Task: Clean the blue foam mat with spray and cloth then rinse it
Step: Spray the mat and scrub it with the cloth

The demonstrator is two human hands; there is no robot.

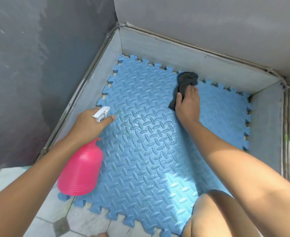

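The mat (149,142) lies flat on the floor, tucked into a corner. Its far edges sit close to a low grey curb (175,53) from 9 round to 3 o'clock, and its near edge reaches the tiles (46,219) at 7.

My right hand (187,108) grasps the dark cloth (186,81) and presses it on the mat at 1 o'clock, just beside the curb. My left hand (89,124) grips the pink bottle (81,170) at its white trigger head (101,113), at 9, with the nozzle pointing toward the mat's middle.

To wipe well, I judge I should press flat and work in overlapping strokes from the far edge toward me, pushing into the raised pattern where dirt sits, and spray only ahead of the cloth.

The curb crowds the toothed edges, so those need fingertip work. My knee (217,216) covers the mat at 5 o'clock and must shift before I reach that part.
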